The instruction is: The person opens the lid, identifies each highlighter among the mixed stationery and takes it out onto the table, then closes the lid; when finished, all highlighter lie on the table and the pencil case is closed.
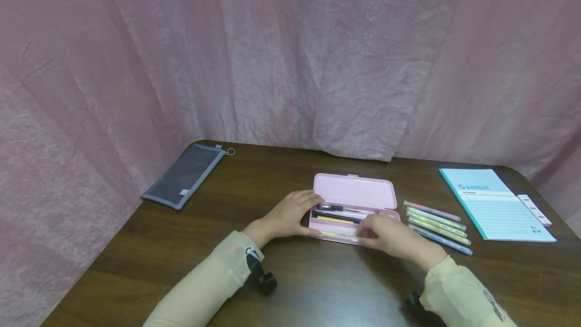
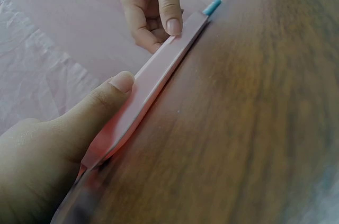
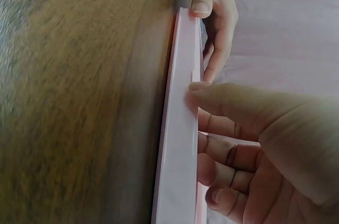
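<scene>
A pink pencil case (image 1: 354,192) lies with its lid raised toward the back of the table. Inside are a black pen (image 1: 333,208), a dark pencil with a yellow stripe (image 1: 336,217) and a pale yellow pen (image 1: 338,234) along the front wall. My left hand (image 1: 290,213) grips the case's left end, thumb on the front wall and fingers toward the hinge. Over the right half, my right hand (image 1: 388,235) reaches in with bent fingers. Its thumb (image 3: 217,94) touches the front rim; the wall and hand hide whatever its fingertips hold, beside the yellow pen's right end.
Several pastel pens (image 1: 438,223) lie side by side right of the case. Farther right are a light blue notepad (image 1: 497,206) and a small white strip (image 1: 534,210). A grey zip pouch (image 1: 183,175) lies at the table's left edge. A pink curtain (image 1: 290,64) hangs behind.
</scene>
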The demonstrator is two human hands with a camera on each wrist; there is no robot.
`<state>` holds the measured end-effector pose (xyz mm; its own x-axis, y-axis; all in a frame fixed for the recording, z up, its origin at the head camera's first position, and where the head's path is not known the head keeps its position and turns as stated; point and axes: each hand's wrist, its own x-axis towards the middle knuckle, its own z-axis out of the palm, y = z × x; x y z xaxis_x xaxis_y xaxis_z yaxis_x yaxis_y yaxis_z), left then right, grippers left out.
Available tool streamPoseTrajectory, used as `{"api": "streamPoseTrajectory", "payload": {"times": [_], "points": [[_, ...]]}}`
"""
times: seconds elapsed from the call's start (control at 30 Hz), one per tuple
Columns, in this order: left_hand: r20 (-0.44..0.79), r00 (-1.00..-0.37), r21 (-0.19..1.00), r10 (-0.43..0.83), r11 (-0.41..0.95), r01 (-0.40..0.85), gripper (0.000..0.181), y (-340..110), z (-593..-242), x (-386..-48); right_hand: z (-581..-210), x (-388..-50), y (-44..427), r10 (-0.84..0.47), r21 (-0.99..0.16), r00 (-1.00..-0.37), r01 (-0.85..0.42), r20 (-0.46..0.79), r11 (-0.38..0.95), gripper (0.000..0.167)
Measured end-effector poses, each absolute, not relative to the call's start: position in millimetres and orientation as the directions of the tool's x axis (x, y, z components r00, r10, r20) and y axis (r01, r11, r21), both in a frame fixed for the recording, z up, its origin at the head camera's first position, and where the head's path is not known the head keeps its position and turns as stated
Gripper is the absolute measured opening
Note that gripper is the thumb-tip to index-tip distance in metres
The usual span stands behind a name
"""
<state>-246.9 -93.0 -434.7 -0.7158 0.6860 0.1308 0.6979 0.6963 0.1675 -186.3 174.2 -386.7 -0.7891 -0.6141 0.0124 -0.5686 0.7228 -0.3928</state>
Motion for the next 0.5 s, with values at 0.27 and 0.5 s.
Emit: {"api": "streamPoseTrajectory", "payload": {"times": [0.27, 0.5], "points": [[0.126, -0.72, 0.168, 0.683, 0.701, 0.694, 0.086, -92.7, -433.7, -245.9, -389.1, -187.1, 174.2, -0.618, -0.371, -0.786, -0.58, 0.024, 0.725, 0.009], [0.125, -0.719, 0.169, 0.684, 0.699, 0.695, 0.086, -92.5, -434.2, -246.8, -386.9, -186.0, 172.6, -0.606, -0.382, -0.795, -0.566, 0.018, 0.731, 0.009]]}}
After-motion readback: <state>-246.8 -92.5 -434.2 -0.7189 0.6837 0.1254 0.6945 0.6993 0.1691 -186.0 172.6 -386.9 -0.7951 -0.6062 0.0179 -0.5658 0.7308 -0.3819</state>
